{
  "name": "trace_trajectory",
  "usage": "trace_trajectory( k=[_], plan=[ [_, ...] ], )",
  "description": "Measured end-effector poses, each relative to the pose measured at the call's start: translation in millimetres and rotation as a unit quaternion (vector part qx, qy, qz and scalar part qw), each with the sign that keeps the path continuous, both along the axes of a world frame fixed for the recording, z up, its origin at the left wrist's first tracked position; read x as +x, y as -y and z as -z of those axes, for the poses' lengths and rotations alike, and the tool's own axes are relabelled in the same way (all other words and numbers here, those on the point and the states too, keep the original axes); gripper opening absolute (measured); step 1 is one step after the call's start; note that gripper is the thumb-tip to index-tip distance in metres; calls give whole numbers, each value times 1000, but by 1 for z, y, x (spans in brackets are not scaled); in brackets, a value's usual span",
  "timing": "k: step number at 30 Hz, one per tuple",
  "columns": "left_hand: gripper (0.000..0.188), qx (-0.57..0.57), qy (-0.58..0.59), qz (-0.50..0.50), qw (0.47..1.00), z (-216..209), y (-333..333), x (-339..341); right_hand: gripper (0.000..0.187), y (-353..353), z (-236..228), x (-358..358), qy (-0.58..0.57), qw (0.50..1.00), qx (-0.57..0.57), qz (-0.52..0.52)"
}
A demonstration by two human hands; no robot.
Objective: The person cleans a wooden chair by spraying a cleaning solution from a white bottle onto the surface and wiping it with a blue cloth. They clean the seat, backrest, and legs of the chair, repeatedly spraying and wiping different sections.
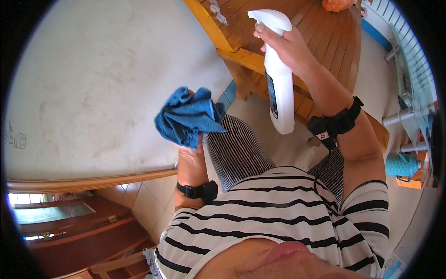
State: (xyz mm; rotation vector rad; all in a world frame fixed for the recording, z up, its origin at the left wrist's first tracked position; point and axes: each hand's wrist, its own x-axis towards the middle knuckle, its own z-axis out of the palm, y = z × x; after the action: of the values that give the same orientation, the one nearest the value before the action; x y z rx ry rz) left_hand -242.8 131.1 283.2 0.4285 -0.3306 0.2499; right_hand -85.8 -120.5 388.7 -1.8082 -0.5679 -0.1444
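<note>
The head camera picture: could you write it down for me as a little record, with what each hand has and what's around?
Left hand: holds a bunched blue cloth
Right hand: grips a white spray bottle by its neck
Bottle nozzle: points to the person's left
On the left: pale wall with smudges and dark marks
Ahead, to the right: slatted wooden bench
Far right: light-blue jug
Lower left: brown door
Worn: striped top, black band on each arm
</note>
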Motion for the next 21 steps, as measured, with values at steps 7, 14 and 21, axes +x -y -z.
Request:
trace_trajectory(
  k=[7,14,21],
  plan=[
    [53,-16,-107,-12,994,23,2,-2,58,1,17,-10,-37,999,4,23],
    [44,-48,-126,13,991,36,-3,2,54,5,32,-9,-59,997,30,36],
    [39,55,-138,-85,985,21,4,31,44,40,6,-38,-89,995,38,19]
  ],
)
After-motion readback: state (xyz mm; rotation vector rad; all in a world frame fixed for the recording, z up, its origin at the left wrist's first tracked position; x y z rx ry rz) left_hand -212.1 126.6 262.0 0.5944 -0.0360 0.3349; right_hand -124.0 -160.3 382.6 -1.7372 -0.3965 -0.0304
